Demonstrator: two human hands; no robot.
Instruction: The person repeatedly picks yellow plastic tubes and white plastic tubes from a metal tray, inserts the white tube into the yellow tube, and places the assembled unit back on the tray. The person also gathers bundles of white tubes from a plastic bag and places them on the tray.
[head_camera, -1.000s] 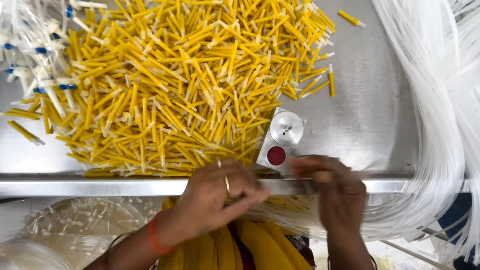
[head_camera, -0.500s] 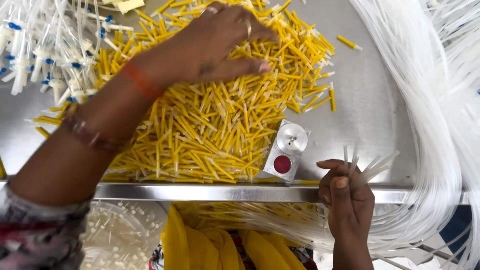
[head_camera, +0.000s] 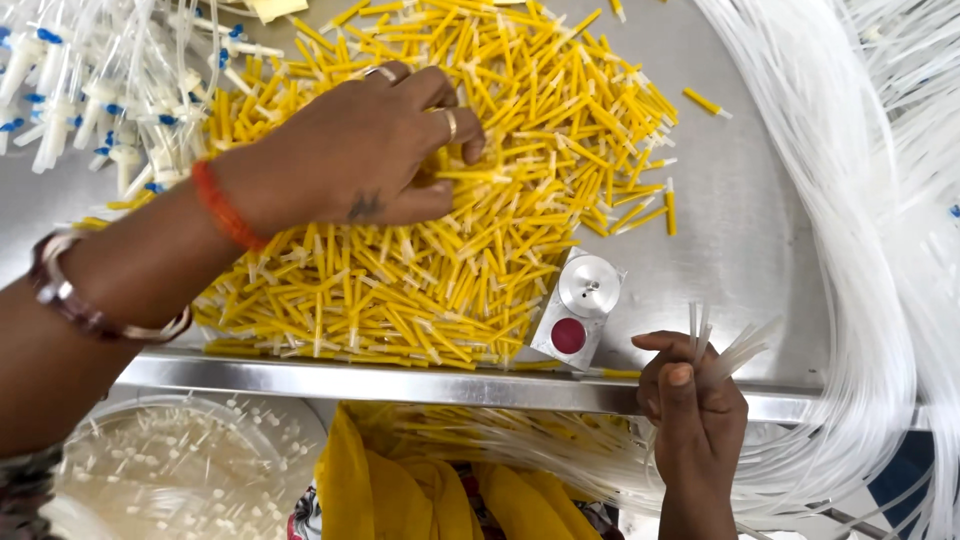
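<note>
At the steel table's (head_camera: 770, 200) near edge, the right hand (head_camera: 695, 405) pinches a few clear tube ends (head_camera: 715, 340) between thumb and fingers; a small metal device (head_camera: 580, 305) sits just beside it. Farther in, the left hand (head_camera: 370, 150) curls its fingers into the heap of yellow sticks (head_camera: 480, 270); white tubing (head_camera: 850, 200) drapes along the right.

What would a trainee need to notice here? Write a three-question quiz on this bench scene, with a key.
1. True or false: the left hand rests on the pile of yellow pieces.
2. What does the right hand hold?
A. a bunch of clear tubes
B. a yellow piece
C. nothing
3. Fill in: the small metal device with a red button stands near the front ____ of the steel table.

Key: 1 true; 2 A; 3 edge.
</note>
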